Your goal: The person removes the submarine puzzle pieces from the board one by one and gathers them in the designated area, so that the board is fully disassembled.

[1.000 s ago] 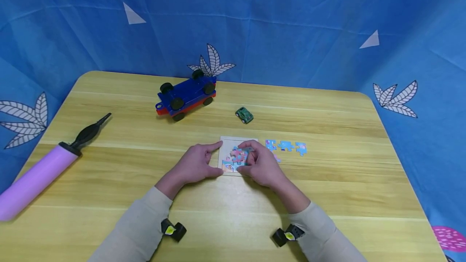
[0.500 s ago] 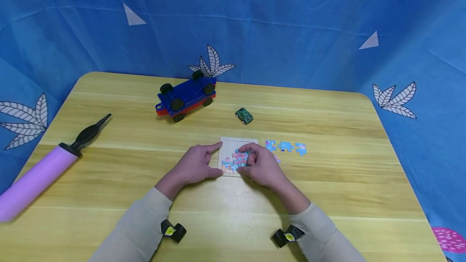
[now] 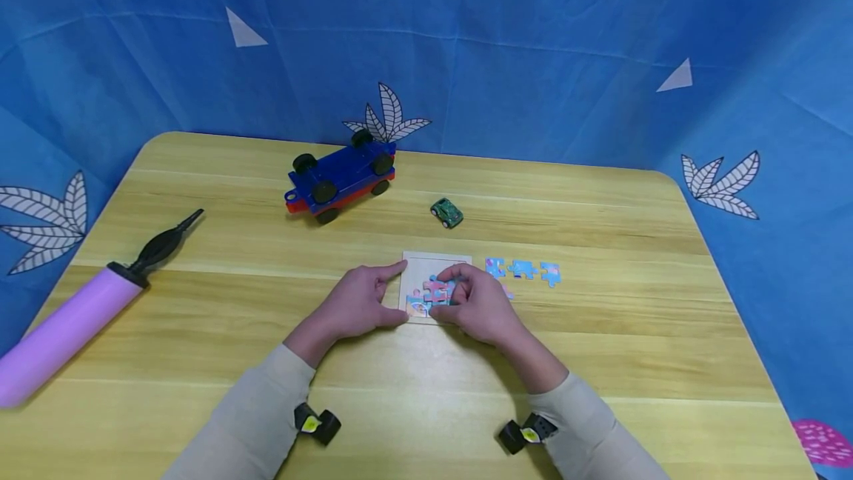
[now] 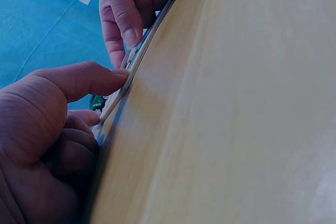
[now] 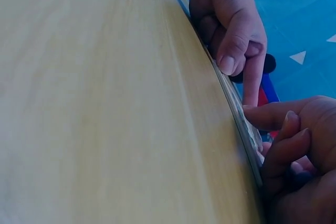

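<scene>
In the head view, a small square puzzle tray (image 3: pixel 426 261) lies on the table with several joined puzzle pieces in its lower part. My left hand (image 3: pixel 360 301) steadies its left side, index finger at the far corner and thumb at the near corner. My right hand (image 3: pixel 476 304) bends over the tray's right half, holding a pink and blue puzzle piece (image 3: pixel 436 290) between index finger and thumb. That hand hides the tray's right side. In the left wrist view, my left thumb (image 4: pixel 107 81) presses at the tray's rim.
Loose blue puzzle pieces (image 3: pixel 523 268) lie right of the tray, one partly behind my right hand. A green toy car (image 3: pixel 446 212) stands beyond it. Farther back is an overturned blue and red toy vehicle (image 3: pixel 343 172). A purple hand pump (image 3: pixel 73 328) lies at the left.
The pink piece has turned slightly and settled lower among its neighbours. My right thumb has slid a little to the left. My left hand stays in place.
</scene>
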Motion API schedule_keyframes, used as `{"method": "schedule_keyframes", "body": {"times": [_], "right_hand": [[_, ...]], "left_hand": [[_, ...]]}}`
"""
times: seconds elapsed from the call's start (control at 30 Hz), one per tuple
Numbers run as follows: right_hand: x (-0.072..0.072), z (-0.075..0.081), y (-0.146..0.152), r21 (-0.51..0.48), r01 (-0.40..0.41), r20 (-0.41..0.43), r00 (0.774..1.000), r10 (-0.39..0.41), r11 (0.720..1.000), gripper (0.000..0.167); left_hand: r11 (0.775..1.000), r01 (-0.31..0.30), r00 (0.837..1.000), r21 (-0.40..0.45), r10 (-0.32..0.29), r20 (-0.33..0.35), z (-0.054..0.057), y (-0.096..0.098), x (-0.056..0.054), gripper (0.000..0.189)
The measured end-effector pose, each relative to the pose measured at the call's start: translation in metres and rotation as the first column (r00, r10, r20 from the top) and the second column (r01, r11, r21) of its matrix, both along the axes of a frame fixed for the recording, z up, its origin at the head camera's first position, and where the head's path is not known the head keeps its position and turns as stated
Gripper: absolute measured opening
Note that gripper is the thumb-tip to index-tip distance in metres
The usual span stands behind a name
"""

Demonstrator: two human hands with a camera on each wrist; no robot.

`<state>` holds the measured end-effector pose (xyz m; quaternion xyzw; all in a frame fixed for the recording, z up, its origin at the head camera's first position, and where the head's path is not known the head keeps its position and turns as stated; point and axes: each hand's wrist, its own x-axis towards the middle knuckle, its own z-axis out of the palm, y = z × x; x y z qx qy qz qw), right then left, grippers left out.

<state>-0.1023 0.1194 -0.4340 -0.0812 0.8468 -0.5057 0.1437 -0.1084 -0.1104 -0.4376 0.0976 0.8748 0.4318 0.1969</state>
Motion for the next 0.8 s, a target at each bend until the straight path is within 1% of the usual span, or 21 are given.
{"method": "schedule_keyframes", "body": {"times": [0.2,0.37,0.47,0.57,0.6,0.8], "right_hand": [[0.002,-0.002,0.002,-0.043,-0.015,-0.008,1.000,0.015,0.999,0.043],[0.005,-0.003,0.004,-0.060,0.001,-0.027,1.000,-0.003,0.998,0.045],[0.013,0.013,0.003,-0.065,0.005,-0.040,0.999,-0.007,0.998,0.044],[0.020,0.030,0.003,-0.052,0.001,-0.035,0.999,-0.003,0.999,0.041],[0.021,0.032,0.004,-0.052,-0.002,-0.039,0.999,0.000,0.999,0.041],[0.019,0.005,0.023,-0.002,0.018,-0.040,0.999,-0.018,1.000,0.047]], "left_hand": [[1.000,-0.001,1.000,-0.007,0.001,0.013,0.001,0.000,0.000,0.085],[1.000,-0.009,1.000,-0.010,0.009,0.021,0.002,0.000,0.001,0.086],[1.000,-0.010,1.000,-0.007,0.010,0.017,0.003,0.001,0.002,0.086],[1.000,-0.014,1.000,-0.013,0.014,0.020,0.003,0.001,0.002,0.086],[1.000,-0.016,1.000,-0.013,0.016,0.022,0.003,0.001,0.002,0.086],[1.000,-0.021,0.999,-0.008,0.021,0.031,0.004,0.002,0.002,0.086]]}}
